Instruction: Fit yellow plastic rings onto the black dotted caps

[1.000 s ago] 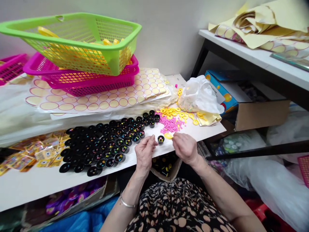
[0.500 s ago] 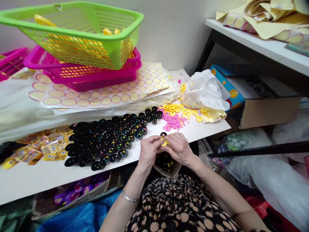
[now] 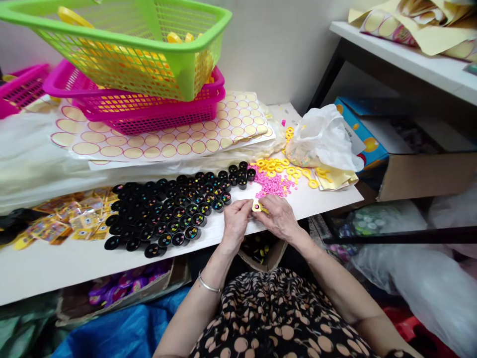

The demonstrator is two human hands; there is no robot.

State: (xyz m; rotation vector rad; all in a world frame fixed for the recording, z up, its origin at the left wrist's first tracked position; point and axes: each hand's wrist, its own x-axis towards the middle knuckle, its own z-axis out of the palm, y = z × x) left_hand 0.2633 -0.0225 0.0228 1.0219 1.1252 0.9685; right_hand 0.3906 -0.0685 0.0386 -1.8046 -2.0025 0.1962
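A small yellow ring-shaped plastic piece [image 3: 257, 207] with a dark, pinkish centre sits between my fingertips at the table's front edge. My left hand [image 3: 236, 221] pinches its left side, fingers closed. My right hand [image 3: 278, 218] is curled around its right side. Just beyond my fingers lies a pile of tiny pink beads [image 3: 274, 184], with loose yellow ring pieces [image 3: 276, 165] behind it. Left of my hands stand rows of small black cups [image 3: 175, 215] with coloured bits inside. Whether a black cup is under the yellow piece is hidden.
A green basket [image 3: 149, 47] of yellow parts rests in a pink basket [image 3: 149, 107] on sticker sheets [image 3: 167, 149]. A white plastic bag [image 3: 320, 134] stands right of the beads. Below the table edge, an open box [image 3: 261, 256] holds black and yellow pieces.
My hands have turned the yellow piece so its round face with the dark centre shows. The black cup visible just beyond my fingers before no longer shows separately. The view has shifted slightly.
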